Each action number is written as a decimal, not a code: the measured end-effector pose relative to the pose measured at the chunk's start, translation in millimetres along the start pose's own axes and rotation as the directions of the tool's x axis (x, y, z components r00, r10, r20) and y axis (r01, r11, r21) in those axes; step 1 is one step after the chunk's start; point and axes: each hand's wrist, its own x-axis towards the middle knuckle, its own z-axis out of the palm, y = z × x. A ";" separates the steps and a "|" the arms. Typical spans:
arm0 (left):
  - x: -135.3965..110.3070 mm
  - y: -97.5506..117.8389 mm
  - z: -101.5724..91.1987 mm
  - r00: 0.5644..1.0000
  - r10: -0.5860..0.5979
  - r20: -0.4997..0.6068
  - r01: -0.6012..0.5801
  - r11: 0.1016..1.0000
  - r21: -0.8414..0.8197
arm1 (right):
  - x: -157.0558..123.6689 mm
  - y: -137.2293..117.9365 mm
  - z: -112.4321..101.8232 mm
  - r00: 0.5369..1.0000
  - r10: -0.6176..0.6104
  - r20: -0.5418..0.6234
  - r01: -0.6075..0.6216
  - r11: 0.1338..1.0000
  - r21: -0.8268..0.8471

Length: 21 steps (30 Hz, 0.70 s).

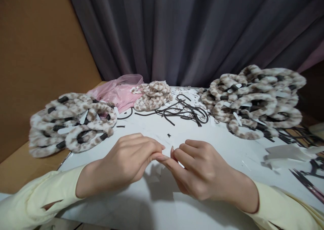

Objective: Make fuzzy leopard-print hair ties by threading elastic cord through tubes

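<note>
Wears pale yellow sleeves (37, 203), reaching in from both lower corners over a white table (146, 132). Holds the left hand (126, 161) palm down, with fingers pressed together and pointing toward the right hand (202, 171). Has the right fingers curled in toward the palm, with the thumb extended to the left hand's thumb and index — both hands meeting at the tips. Cannot tell any small pinched thing there from the white tabletop behind. Has a small black scrap (169, 135) just beyond the fingertips.

Has spotted plush rings (73, 137) heaped in three places: near the left hand, at the back of the table, and beyond the right hand. Sees black sections (61, 144) and white tags (66, 130) on many of them. Has a pink plastic bag (120, 91) behind, between the left and back heaps. Faces tangled black cords (174, 113) between the back and right heaps. Has crumpled white paper (288, 155) at the right — near scissors (307, 185). Faces a dark grey curtain (172, 31), beside a brown panel (37, 54) on the left.
</note>
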 end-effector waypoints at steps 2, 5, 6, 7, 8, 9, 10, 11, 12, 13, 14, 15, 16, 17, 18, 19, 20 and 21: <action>-0.5 -0.6 2.1 0.999 0.036 -0.002 -0.036 0.998 0.054 | -0.2 -0.3 1.6 1.000 0.005 -0.009 -0.005 1.000 -0.006; -1.0 -2.7 3.4 0.994 0.111 0.006 -0.111 0.987 0.118 | -0.1 -1.0 3.4 1.000 0.012 -0.025 -0.012 1.000 -0.001; -0.9 -3.6 3.3 0.991 0.137 0.016 -0.137 0.982 0.128 | 0.1 -1.1 3.5 0.999 0.014 -0.029 -0.014 1.000 0.004; -0.7 -4.6 2.9 0.987 0.161 0.029 -0.163 0.977 0.135 | 0.2 -1.3 3.4 0.999 0.017 -0.031 -0.017 1.000 0.009; -0.3 -5.6 2.3 0.983 0.182 0.041 -0.186 0.972 0.141 | 0.3 -1.4 3.2 0.999 0.019 -0.031 -0.019 1.000 0.014; 0.3 -6.6 1.7 0.979 0.196 0.056 -0.202 0.968 0.146 | 0.3 -1.5 2.8 0.999 0.020 -0.028 -0.020 1.000 0.018; 1.0 -7.6 0.9 0.976 0.204 0.072 -0.212 0.966 0.147 | 0.3 -1.5 2.3 0.999 0.021 -0.024 -0.020 1.000 0.022; 2.0 -8.5 0.0 0.975 0.205 0.090 -0.217 0.966 0.144 | 0.2 -1.5 1.9 1.000 0.021 -0.019 -0.021 0.999 0.025; 3.1 -9.3 -0.9 0.973 0.204 0.108 -0.218 0.966 0.138 | 0.1 -1.5 1.6 1.000 0.022 -0.012 -0.022 0.999 0.028; 4.2 -10.1 -1.9 0.971 0.203 0.127 -0.219 0.967 0.131 | -0.1 -1.4 1.5 1.000 0.022 -0.005 -0.021 0.999 0.031; 5.3 -10.8 -2.9 0.968 0.208 0.142 -0.226 0.966 0.127 | -0.3 -1.3 1.5 1.000 0.022 0.000 -0.022 0.999 0.032; 6.4 -11.4 -4.0 0.963 0.220 0.155 -0.241 0.962 0.127 | -0.4 -1.3 1.6 1.000 0.024 0.006 -0.024 0.999 0.031; 7.4 -11.9 -5.0 0.958 0.235 0.163 -0.258 0.957 0.132 | -0.6 -1.1 1.9 1.000 0.023 0.010 -0.023 0.999 0.031; 8.2 -12.4 -5.9 0.954 0.251 0.165 -0.274 0.952 0.138 | -0.7 -1.0 2.1 1.000 0.024 0.013 -0.024 0.999 0.029; 8.8 -12.8 -6.6 0.951 0.265 0.162 -0.288 0.947 0.143 | -0.9 -0.8 2.3 1.000 0.024 0.012 -0.025 0.999 0.027; 9.1 -13.2 -7.1 0.948 0.276 0.156 -0.299 0.943 0.146 | -1.0 -0.6 2.4 1.000 0.025 0.008 -0.025 0.999 0.024; 9.1 -13.5 -7.4 0.949 0.280 0.149 -0.301 0.942 0.151 | -1.0 -0.3 2.4 1.000 0.024 0.002 -0.024 0.999 0.021; 8.8 -13.7 -7.6 0.949 0.281 0.141 -0.301 0.941 0.153 | -1.1 0.1 2.1 1.000 0.020 -0.006 -0.019 1.000 0.018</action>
